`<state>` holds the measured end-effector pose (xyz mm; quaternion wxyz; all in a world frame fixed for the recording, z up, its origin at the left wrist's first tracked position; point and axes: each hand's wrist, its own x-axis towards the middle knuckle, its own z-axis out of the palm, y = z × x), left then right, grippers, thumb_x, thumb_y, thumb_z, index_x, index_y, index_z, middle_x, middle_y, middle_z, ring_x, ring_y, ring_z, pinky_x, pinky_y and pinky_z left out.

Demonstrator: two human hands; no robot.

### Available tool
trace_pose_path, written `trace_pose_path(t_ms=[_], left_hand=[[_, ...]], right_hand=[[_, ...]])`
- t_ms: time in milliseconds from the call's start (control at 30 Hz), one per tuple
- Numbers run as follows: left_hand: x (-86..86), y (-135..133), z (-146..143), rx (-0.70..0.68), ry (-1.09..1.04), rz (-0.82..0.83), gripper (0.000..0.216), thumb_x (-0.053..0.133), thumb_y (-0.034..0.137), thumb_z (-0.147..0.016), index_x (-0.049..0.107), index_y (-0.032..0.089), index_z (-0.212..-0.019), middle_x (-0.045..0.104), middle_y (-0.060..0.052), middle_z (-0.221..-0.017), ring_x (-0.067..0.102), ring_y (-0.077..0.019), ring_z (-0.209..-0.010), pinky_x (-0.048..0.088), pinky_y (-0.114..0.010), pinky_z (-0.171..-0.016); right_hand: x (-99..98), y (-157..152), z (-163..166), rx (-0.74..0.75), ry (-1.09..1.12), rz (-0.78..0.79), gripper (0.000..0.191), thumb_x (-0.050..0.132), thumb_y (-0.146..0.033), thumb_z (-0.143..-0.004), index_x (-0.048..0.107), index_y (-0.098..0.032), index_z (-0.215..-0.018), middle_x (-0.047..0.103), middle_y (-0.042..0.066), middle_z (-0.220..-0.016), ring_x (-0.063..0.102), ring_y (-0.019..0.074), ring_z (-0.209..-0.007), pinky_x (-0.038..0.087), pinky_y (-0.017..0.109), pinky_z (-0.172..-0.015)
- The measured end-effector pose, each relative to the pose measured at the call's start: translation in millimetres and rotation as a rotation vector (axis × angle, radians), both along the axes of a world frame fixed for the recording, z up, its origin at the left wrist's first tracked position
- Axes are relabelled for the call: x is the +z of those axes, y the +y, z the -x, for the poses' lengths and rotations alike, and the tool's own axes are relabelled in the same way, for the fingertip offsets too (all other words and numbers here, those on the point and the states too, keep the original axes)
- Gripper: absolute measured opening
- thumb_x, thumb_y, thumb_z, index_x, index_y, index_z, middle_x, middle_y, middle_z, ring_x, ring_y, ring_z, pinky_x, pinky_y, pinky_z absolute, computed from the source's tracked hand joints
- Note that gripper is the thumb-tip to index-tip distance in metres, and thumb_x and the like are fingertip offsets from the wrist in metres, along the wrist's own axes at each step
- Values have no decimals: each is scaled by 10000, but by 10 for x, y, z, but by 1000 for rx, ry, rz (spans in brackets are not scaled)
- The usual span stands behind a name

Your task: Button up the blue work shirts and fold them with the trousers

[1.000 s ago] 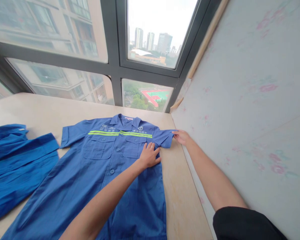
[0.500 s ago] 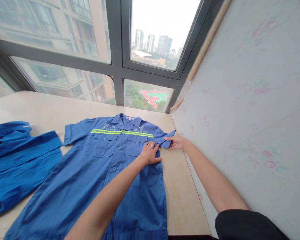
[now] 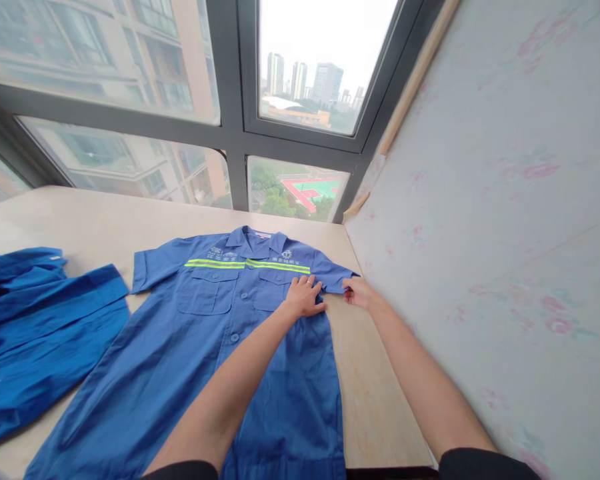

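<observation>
Pinching the sleeve (image 3: 334,275), right hand (image 3: 359,293) has its length toward ten o'clock; left hand (image 3: 304,297), spread, rests on shirt (image 3: 286,377).

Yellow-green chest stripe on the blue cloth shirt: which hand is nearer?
Left: the left hand lies on the shirt just below the stripe; the right hand holds the short blue sleeve, farther off.

Both sleeves (image 3: 485,464) are black (only their lower edges come into view) and leave the forearms (image 3: 425,377) bare; a thin, pale ring (image 3: 309,283) sits on the left hand (image 3: 301,297).
</observation>
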<state>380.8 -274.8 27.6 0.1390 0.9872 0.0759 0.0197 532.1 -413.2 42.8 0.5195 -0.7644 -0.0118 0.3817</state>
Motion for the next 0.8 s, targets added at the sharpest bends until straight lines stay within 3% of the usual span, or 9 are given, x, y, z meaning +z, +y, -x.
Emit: trace_pose_path(t_ms=[100,233,433,500,600,700,800], left_hand=[[-94,-32,32,-5,-1,-3,725,444,630,-866,414,232,-1471,324,-141,-1573,278,-376,-1420,237,-544,-1102],[-172,-82,57,12,-17,11,852,422,703,-844,321,204,-1527,219,-151,-1612,94,-423,-1482,97,-596,-1154],[-157,-104,33,-18,16,98,943,458,749,-801,318,159,-1523,175,-185,-1614,14,-462,-1476,10,-625,-1149],[-150,-55,8,-19,-31,302,982,563,728,-743,350,139,-1500,195,-191,-1608,-9,-448,-1480,-16,-611,-1154],[-121,97,-58,88,-139,822,916,694,626,-671,448,159,-1420,354,-170,-1554,125,-401,-1485,81,-553,-1178],[-63,313,-116,216,-222,1110,644,510,590,-831,530,163,-1312,577,-150,-1372,440,-330,-1352,324,-480,-1108],[-3,521,-102,285,-292,1240,648,261,616,-922,559,136,-1237,691,-149,-1140,636,-279,-1099,483,-441,-942]], right_hand=[[35,63,-3,-11,-33,-28,94,636,-253,-773,553,-212,-789,613,-19,-637,582,124,-576,519,227,-554],[91,138,-30,-1,-96,10,209,593,-418,-865,565,-218,-917,669,32,-737,638,164,-646,555,288,-599],[197,243,-40,49,-380,201,147,547,-334,-891,570,-203,-954,656,49,-689,645,193,-638,494,261,-552],[268,286,6,79,-518,256,148,518,-318,-901,586,-206,-970,679,74,-769,668,224,-743,492,274,-616],[380,384,167,145,-698,289,198,488,-337,-927,607,-225,-1040,697,104,-995,629,275,-1036,471,295,-805],[434,536,421,361,-911,325,290,485,-341,-945,573,-258,-1207,674,99,-1154,563,288,-1168,422,311,-910],[385,704,696,649,-1095,313,333,481,-281,-948,547,-246,-1273,675,108,-1143,599,267,-1096,421,316,-900]])
